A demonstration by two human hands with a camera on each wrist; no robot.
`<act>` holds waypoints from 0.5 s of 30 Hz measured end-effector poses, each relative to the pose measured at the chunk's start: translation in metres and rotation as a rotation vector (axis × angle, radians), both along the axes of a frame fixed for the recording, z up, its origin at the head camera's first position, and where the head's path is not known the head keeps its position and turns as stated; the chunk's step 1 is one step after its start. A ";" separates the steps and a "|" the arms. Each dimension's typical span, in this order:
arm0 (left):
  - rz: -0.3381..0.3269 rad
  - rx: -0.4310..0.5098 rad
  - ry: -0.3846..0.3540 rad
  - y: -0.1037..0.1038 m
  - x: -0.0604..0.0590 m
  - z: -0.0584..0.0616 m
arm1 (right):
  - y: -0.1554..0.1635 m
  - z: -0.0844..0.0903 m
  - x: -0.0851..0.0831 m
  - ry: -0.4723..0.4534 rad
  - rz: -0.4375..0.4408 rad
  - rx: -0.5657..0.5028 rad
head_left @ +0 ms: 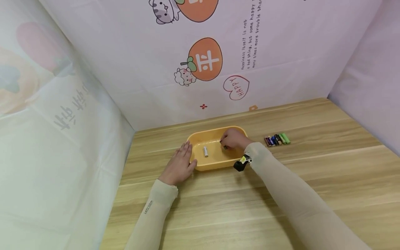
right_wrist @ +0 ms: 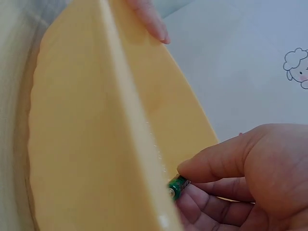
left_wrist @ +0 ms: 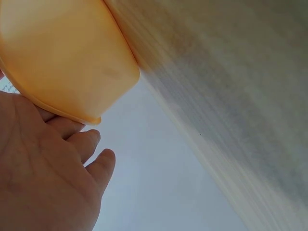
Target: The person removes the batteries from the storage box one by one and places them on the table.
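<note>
A yellow-orange plastic basin (head_left: 215, 165) stands on the table. My left hand (head_left: 178, 166) lies on its left rim with the fingers extended; in the left wrist view the fingers (left_wrist: 85, 144) reach under the basin's lip. Inside the basin my right hand (head_left: 233, 138) pinches a small battery (right_wrist: 177, 186) between thumb and fingers. One end of that battery is green, and the rest is largely covered by the fingers. On the basin floor, left of the right hand, lies a white battery (head_left: 205, 151).
To the right of the basin, several batteries (head_left: 277, 139) in purple, blue, black and green lie side by side on the wood-grain table (head_left: 218, 208). A printed white sheet (head_left: 150, 69) rises behind the table's back edge, and pale sheets flank it on both sides.
</note>
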State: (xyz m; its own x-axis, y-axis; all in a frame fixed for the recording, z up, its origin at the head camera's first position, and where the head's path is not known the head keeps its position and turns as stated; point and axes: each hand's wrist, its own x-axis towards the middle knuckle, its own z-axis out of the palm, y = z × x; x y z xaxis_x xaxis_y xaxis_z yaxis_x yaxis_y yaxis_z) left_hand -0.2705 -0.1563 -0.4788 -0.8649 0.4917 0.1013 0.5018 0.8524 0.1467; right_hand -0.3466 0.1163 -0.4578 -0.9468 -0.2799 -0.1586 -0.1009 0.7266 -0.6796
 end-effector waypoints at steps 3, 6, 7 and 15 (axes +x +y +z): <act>0.002 -0.006 -0.005 0.000 0.000 -0.001 | 0.005 0.004 0.001 -0.010 -0.001 -0.027; -0.004 -0.008 -0.004 0.000 -0.001 -0.001 | 0.009 0.007 0.002 -0.041 -0.019 -0.092; -0.005 -0.008 -0.003 -0.001 -0.001 -0.002 | 0.010 0.008 0.003 -0.050 -0.027 -0.112; -0.009 0.015 0.005 -0.001 -0.001 -0.002 | 0.021 0.013 0.006 -0.046 -0.053 -0.170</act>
State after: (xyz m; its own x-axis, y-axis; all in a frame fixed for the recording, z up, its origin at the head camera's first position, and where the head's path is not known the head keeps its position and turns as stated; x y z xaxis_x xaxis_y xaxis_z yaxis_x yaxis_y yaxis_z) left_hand -0.2710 -0.1570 -0.4808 -0.8598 0.4981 0.1128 0.5104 0.8454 0.1575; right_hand -0.3403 0.1373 -0.4446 -0.9538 -0.2566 -0.1566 -0.0316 0.6039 -0.7964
